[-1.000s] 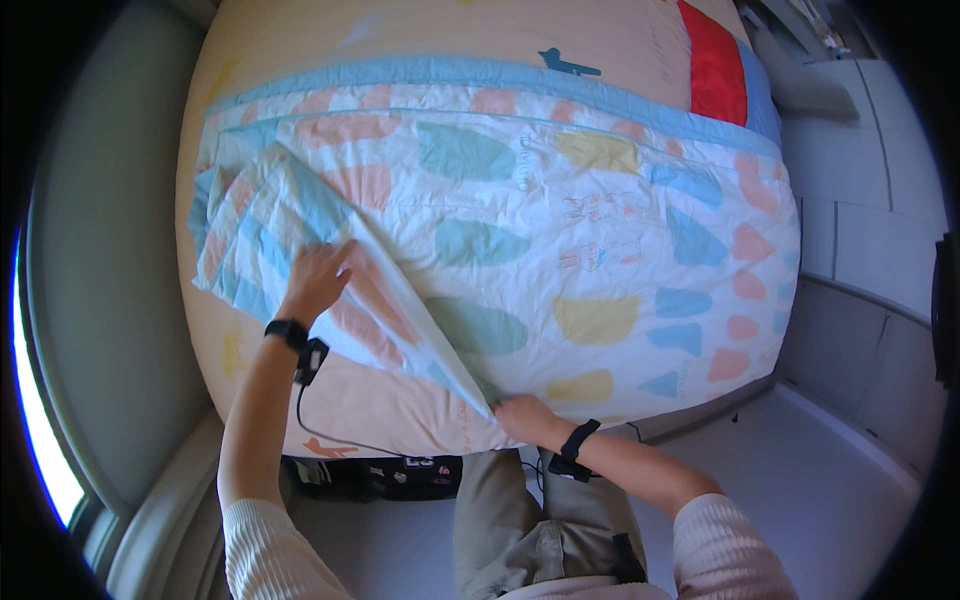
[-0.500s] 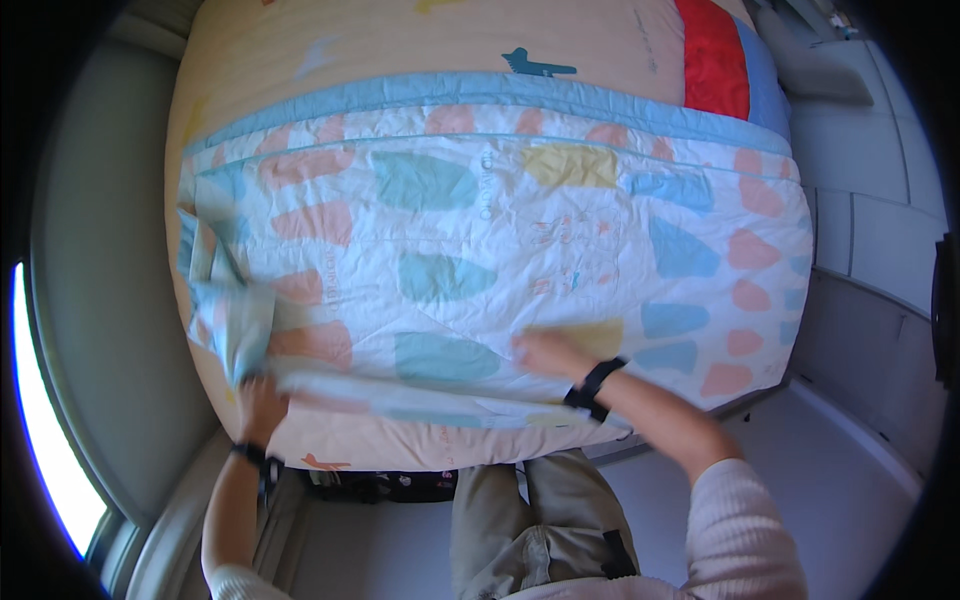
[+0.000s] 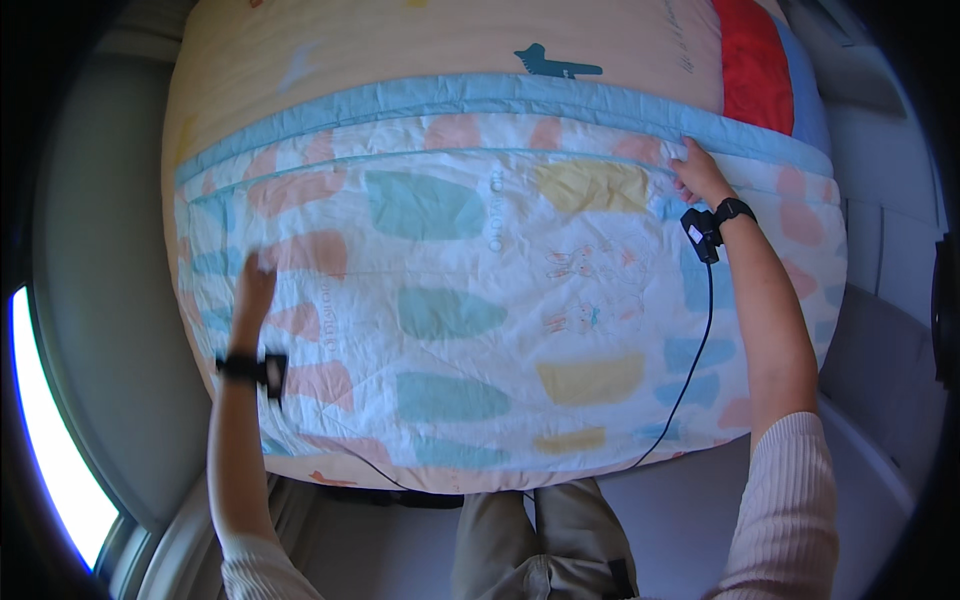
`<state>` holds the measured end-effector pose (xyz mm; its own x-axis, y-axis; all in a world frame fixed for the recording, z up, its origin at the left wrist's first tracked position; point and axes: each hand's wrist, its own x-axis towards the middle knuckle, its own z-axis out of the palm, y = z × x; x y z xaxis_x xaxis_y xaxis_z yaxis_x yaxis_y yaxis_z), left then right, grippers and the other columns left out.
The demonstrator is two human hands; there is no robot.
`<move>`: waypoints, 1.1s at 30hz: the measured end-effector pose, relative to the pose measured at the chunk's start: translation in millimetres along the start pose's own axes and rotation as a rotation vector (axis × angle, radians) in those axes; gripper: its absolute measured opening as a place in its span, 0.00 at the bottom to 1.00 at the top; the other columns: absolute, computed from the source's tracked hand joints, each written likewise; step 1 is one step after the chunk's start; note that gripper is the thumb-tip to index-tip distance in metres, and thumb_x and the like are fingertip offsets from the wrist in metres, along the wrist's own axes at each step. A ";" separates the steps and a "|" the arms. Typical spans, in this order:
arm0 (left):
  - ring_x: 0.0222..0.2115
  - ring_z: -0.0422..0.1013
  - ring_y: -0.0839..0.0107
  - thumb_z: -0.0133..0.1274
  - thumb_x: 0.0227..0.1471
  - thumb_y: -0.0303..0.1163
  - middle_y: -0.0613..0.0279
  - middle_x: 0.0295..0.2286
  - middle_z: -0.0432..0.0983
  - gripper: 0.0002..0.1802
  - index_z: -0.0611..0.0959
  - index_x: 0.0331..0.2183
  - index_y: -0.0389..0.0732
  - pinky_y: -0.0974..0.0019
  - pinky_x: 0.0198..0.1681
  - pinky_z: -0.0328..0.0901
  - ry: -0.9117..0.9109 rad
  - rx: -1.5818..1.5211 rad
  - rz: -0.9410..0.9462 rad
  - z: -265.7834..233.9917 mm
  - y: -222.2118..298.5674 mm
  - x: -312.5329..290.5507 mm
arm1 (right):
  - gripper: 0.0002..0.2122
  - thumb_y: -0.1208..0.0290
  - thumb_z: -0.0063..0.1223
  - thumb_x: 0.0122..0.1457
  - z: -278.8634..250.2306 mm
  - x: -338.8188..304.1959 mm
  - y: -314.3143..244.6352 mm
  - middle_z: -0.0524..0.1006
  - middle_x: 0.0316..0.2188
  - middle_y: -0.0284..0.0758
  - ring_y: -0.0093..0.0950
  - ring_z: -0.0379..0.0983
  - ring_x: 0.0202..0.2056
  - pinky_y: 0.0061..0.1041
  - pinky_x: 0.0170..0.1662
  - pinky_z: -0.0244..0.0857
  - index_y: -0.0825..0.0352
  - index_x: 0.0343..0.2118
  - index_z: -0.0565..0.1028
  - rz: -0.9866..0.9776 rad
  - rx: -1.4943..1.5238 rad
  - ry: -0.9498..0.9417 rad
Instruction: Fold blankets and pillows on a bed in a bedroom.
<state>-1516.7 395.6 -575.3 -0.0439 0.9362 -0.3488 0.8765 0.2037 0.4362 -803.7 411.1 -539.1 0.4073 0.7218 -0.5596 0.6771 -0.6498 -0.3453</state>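
A white quilt (image 3: 450, 265) with pink, green, yellow and blue patches lies spread across the bed. Its far part is folded in layers, with a light blue border (image 3: 480, 92) along the back. My right hand (image 3: 705, 177) is at the folded edge on the far right, fingers apart and touching the fabric, which lies flat there. Over the pink patches on the left side is my left hand (image 3: 256, 285), its fingers smeared by motion. Both wrists wear a black strap with a small device, and a thin cable runs from each.
The peach bed cover (image 3: 400, 45) shows beyond the quilt, with a red panel (image 3: 757, 80) at the far right. A grey wall (image 3: 100, 240) and a bright window strip (image 3: 60, 430) stand on the left. Pale floor (image 3: 690, 530) lies to the right of my legs.
My left hand has let go of the quilt's near left corner and moved farther up. My right hand has moved far and right. The quilt's bunched left side now lies flatter.
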 end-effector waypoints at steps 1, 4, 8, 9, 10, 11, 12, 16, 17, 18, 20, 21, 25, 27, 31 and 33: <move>0.34 0.71 0.44 0.45 0.49 0.27 0.38 0.31 0.73 0.21 0.68 0.47 0.34 0.51 0.35 0.64 0.027 0.083 0.121 -7.6 51.7 40.4 | 0.25 0.68 0.49 0.54 -0.7 2.0 0.0 0.72 0.18 0.37 0.26 0.68 0.13 0.26 0.13 0.61 0.68 0.55 0.58 0.007 0.026 -0.013; 0.20 0.69 0.61 0.47 0.47 0.26 0.49 0.22 0.73 0.26 0.67 0.51 0.44 0.61 0.23 0.64 -0.008 0.048 0.288 -8.7 152.7 114.7 | 0.22 0.68 0.50 0.54 -0.5 12.0 1.9 0.71 0.16 0.37 0.27 0.67 0.12 0.26 0.12 0.60 0.69 0.51 0.61 -0.071 -0.001 -0.046; 0.16 0.71 0.65 0.46 0.46 0.29 0.52 0.20 0.74 0.21 0.70 0.45 0.39 0.64 0.18 0.63 -0.338 0.164 0.008 10.6 233.0 118.1 | 0.17 0.69 0.52 0.54 4.9 3.0 4.3 0.69 0.14 0.37 0.27 0.66 0.10 0.25 0.10 0.56 0.71 0.44 0.66 0.035 0.058 -0.101; 0.16 0.71 0.65 0.46 0.46 0.29 0.52 0.20 0.74 0.21 0.70 0.45 0.39 0.64 0.18 0.63 -0.339 0.162 0.009 15.0 231.9 122.9 | 0.13 0.69 0.52 0.54 3.2 0.6 3.5 0.71 0.15 0.38 0.26 0.69 0.12 0.24 0.14 0.59 0.72 0.40 0.69 0.021 0.081 -0.047; 0.15 0.70 0.66 0.46 0.47 0.29 0.53 0.19 0.74 0.18 0.71 0.42 0.38 0.65 0.18 0.62 -0.254 0.137 -0.009 20.8 228.6 127.5 | 0.13 0.69 0.52 0.54 1.6 5.6 5.3 0.71 0.15 0.38 0.26 0.69 0.12 0.24 0.14 0.59 0.72 0.40 0.69 0.023 0.078 -0.044; 0.14 0.69 0.66 0.46 0.47 0.29 0.54 0.18 0.74 0.15 0.73 0.39 0.36 0.66 0.17 0.62 -0.170 0.110 -0.026 25.8 225.8 131.8 | 0.12 0.69 0.52 0.54 0.1 11.1 6.6 0.72 0.16 0.38 0.26 0.70 0.15 0.24 0.17 0.61 0.72 0.37 0.70 -0.152 0.120 0.126; 0.14 0.69 0.66 0.46 0.47 0.29 0.54 0.18 0.74 0.15 0.73 0.39 0.36 0.66 0.17 0.62 -0.168 0.106 -0.020 28.9 214.1 140.4 | 0.10 0.69 0.52 0.54 -3.7 15.8 7.9 0.74 0.18 0.39 0.26 0.72 0.17 0.24 0.20 0.63 0.72 0.34 0.72 -0.329 0.161 0.299; 0.17 0.72 0.67 0.46 0.48 0.31 0.55 0.18 0.75 0.14 0.74 0.37 0.34 0.66 0.20 0.64 0.127 -0.302 -0.035 15.8 170.7 179.7 | 0.08 0.70 0.53 0.53 -15.9 10.4 -47.3 0.75 0.18 0.40 0.29 0.74 0.20 0.25 0.25 0.64 0.71 0.30 0.73 -0.426 0.161 0.460; 0.19 0.73 0.65 0.46 0.48 0.32 0.55 0.19 0.76 0.15 0.73 0.38 0.33 0.65 0.23 0.65 0.116 -0.278 -0.002 15.3 169.9 188.3 | 0.08 0.70 0.53 0.52 -13.8 20.3 -47.7 0.75 0.17 0.40 0.30 0.74 0.21 0.26 0.26 0.65 0.70 0.30 0.74 -0.377 0.175 0.429; 0.21 0.74 0.63 0.46 0.48 0.32 0.54 0.20 0.76 0.16 0.73 0.38 0.33 0.65 0.26 0.66 0.095 -0.268 0.029 21.0 170.2 194.0 | 0.08 0.70 0.53 0.52 -10.4 30.9 -40.6 0.75 0.17 0.40 0.30 0.74 0.21 0.26 0.26 0.65 0.70 0.30 0.74 -0.375 0.168 0.431; 0.29 0.75 0.58 0.47 0.47 0.32 0.49 0.25 0.77 0.17 0.73 0.41 0.35 0.62 0.34 0.67 0.066 -0.120 0.087 33.9 189.1 186.1 | 0.07 0.71 0.53 0.52 -1.7 54.5 -24.3 0.75 0.18 0.40 0.31 0.74 0.21 0.27 0.26 0.64 0.71 0.29 0.74 -0.340 0.090 0.498; 0.32 0.74 0.56 0.47 0.47 0.32 0.48 0.28 0.77 0.18 0.73 0.42 0.36 0.61 0.37 0.66 0.146 -0.005 0.135 32.3 182.5 187.5 | 0.09 0.70 0.54 0.51 7.9 59.3 -30.4 0.77 0.22 0.41 0.34 0.75 0.24 0.30 0.31 0.66 0.71 0.29 0.74 -0.296 0.134 0.469; 0.47 0.65 0.49 0.49 0.46 0.34 0.46 0.45 0.68 0.24 0.70 0.48 0.41 0.51 0.46 0.62 0.125 0.118 0.212 50.1 180.6 181.9 | 0.18 0.69 0.54 0.49 20.9 98.3 0.0 0.77 0.29 0.45 0.39 0.75 0.32 0.33 0.37 0.66 0.71 0.43 0.70 -0.395 -0.122 0.507; 0.50 0.60 0.45 0.49 0.45 0.34 0.47 0.51 0.62 0.27 0.69 0.50 0.42 0.45 0.49 0.58 0.245 0.397 0.476 67.6 180.5 172.5 | 0.33 0.70 0.55 0.48 29.4 100.8 -4.5 0.75 0.35 0.49 0.43 0.73 0.39 0.36 0.43 0.65 0.71 0.57 0.55 -0.262 -0.284 0.582; 0.48 0.62 0.49 0.48 0.47 0.32 0.50 0.48 0.65 0.23 0.70 0.48 0.40 0.51 0.49 0.59 0.300 0.200 0.563 66.3 165.6 139.3 | 0.43 0.68 0.55 0.48 87.1 24.5 -85.1 0.62 0.51 0.55 0.49 0.58 0.53 0.47 0.51 0.57 0.69 0.61 0.39 -0.335 -0.486 0.316; 0.44 0.67 0.53 0.49 0.48 0.33 0.47 0.40 0.73 0.17 0.72 0.42 0.39 0.57 0.45 0.63 0.238 -0.158 0.357 31.7 149.0 141.7 | 0.47 0.65 0.57 0.46 143.9 -43.0 -147.9 0.48 0.58 0.57 0.53 0.46 0.59 0.57 0.53 0.50 0.69 0.62 0.36 -0.445 -0.564 0.160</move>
<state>-1377.2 549.4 -586.0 0.1226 0.9917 0.0382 0.7737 -0.1196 0.6222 -1009.5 441.9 -572.4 0.0760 0.9426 -0.3253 0.9940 -0.0972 -0.0496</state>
